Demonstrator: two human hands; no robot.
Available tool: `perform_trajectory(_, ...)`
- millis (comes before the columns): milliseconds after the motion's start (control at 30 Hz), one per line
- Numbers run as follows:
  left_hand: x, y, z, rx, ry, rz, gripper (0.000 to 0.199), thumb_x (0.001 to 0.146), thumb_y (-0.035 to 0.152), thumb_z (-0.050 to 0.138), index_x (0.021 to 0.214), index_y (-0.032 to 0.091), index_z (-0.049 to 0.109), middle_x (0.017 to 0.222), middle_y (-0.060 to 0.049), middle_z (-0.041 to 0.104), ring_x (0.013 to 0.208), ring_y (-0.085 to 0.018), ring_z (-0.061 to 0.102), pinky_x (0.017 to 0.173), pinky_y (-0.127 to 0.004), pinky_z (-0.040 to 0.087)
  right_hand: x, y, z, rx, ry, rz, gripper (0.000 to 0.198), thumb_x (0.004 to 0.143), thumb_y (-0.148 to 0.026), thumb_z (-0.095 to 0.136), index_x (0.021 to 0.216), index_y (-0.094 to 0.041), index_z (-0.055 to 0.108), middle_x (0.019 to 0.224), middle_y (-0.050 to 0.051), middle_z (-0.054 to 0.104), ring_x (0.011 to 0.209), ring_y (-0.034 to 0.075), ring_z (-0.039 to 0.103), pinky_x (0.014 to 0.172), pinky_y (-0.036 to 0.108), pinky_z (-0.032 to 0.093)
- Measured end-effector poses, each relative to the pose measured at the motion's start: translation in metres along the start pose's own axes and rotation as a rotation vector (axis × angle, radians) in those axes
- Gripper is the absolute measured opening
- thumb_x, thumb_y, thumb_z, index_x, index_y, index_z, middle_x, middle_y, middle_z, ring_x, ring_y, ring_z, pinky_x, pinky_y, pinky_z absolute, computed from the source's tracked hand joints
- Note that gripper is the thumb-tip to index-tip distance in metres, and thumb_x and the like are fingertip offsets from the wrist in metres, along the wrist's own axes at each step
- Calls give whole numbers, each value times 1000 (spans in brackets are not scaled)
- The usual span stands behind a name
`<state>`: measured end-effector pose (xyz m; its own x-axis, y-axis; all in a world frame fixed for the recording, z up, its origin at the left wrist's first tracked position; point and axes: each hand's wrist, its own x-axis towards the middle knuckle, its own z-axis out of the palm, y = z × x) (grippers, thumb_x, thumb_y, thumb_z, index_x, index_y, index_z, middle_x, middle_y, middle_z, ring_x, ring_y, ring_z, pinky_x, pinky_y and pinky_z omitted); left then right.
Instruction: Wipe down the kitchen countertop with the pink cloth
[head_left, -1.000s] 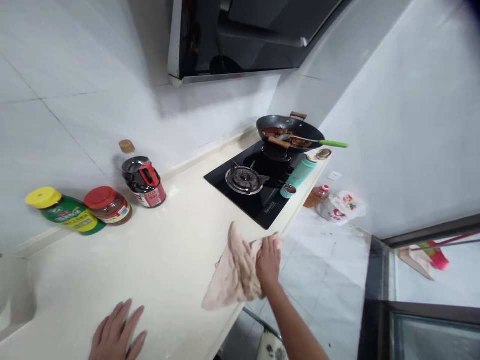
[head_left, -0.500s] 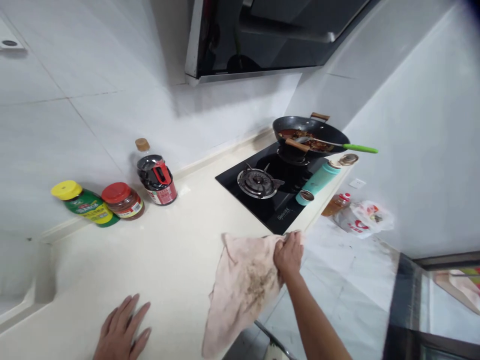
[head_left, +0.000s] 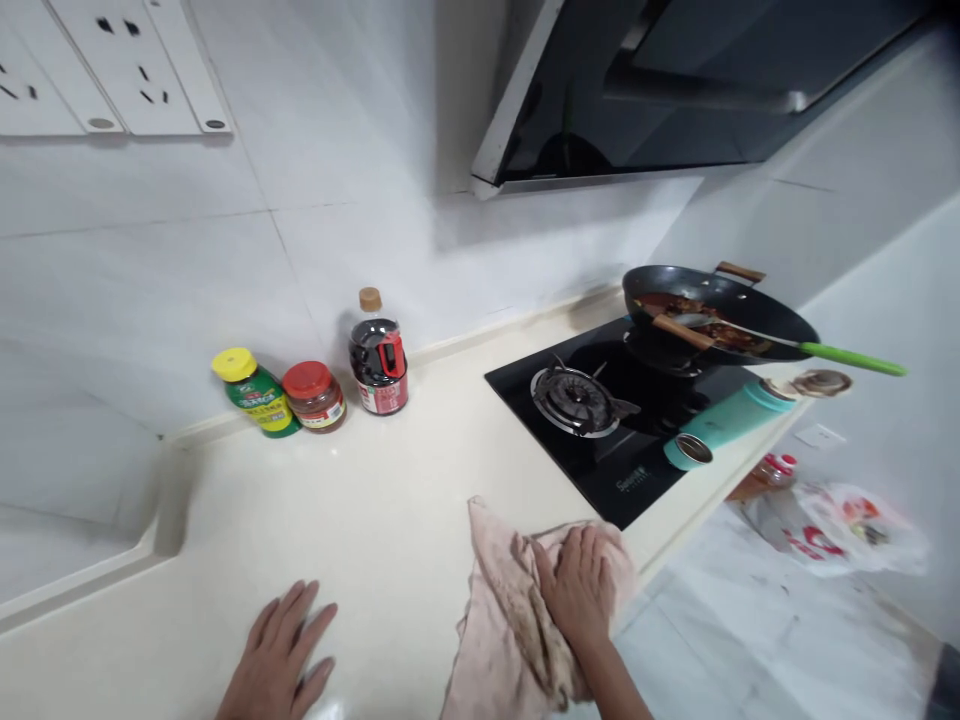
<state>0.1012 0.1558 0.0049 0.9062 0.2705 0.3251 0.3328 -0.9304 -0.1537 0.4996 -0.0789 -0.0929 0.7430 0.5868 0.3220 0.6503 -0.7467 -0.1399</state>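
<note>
Left hand (head_left: 279, 655) lies spread on the smooth, cream worktop (head_left: 375, 520); the right hand (head_left: 579, 590), fingers outstretched, presses a rumpled, brown-stained pink cloth (head_left: 504, 610) near its front edge, beside the glossy black hob (head_left: 600, 470). Chunky, reddish-brown food (head_left: 739, 340) sits in the rounded dark wok (head_left: 784, 322).

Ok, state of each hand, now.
Left hand: open on the counter, holding nothing.
Right hand: palm down on the cloth; whether it grips cannot be told.

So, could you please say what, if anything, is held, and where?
The right hand lies on the upper right part of the cloth; whether it grips is unclear. The left hand holds nothing.
</note>
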Motion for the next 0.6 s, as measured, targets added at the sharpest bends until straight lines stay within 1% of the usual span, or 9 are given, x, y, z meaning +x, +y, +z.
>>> perform_trajectory(67,0,1,-1,10,-14,-7,46,89,43,58,132,28,59,143,-10,54,133,-29,46,108,-43,34,31,-12,0,4,48,-65,87,95,-61,27,150,7,24,155,30,27,147,38,20,115,56,24)
perform_trajectory(133,0,2,-1,18,-22,-11,46,89,41,58,132,28,58,144,-10,53,134,-29,46,108,-44,34,72,-25,0,21,22,-111,85,95,-59,28,150,6,27,154,29,30,147,36,22,117,53,23)
perform_trajectory(233,1,4,-2,17,-31,-21,46,88,40,59,132,26,58,144,-11,52,135,-30,45,108,-45,34,133,-52,1,37,-126,-131,81,95,-56,29,149,5,30,156,26,29,148,32,20,120,47,16)
perform_trajectory(300,1,4,-4,11,-39,-25,47,88,40,60,132,26,58,145,-11,51,135,-30,44,109,-45,33,164,-78,1,50,-245,-123,79,96,-55,29,150,3,29,159,22,24,150,30,16,121,44,10)
perform_trajectory(333,1,5,-4,7,-44,-28,47,88,40,60,132,26,58,145,-11,51,135,-30,44,109,-45,33,174,-94,0,66,-300,-121,78,97,-54,29,151,2,28,160,21,22,150,29,14,121,44,8)
perform_trajectory(367,1,5,-5,1,-47,-32,47,88,40,60,133,27,57,145,-11,51,135,-30,44,109,-45,33,179,-112,-1,91,-348,-131,78,97,-54,29,152,1,27,161,20,19,151,29,12,121,44,7)
perform_trajectory(433,1,4,-6,-12,-48,-39,46,88,39,60,133,28,57,145,-10,51,135,-29,44,109,-45,34,175,-153,-8,177,-431,-202,78,98,-54,30,153,1,25,162,20,15,151,29,8,121,45,4)
perform_trajectory(533,-1,3,-5,-17,-44,-39,45,89,39,59,133,28,57,144,-10,52,135,-29,45,109,-44,34,141,-215,-25,366,-558,-386,83,96,-58,36,153,1,24,162,22,9,151,31,1,121,47,1)
perform_trajectory(600,-3,2,-4,-20,-42,-37,44,89,39,59,132,27,57,144,-10,53,135,-29,45,109,-44,34,110,-246,-37,502,-666,-546,87,94,-63,40,153,-2,24,163,21,6,151,30,-2,121,47,1)
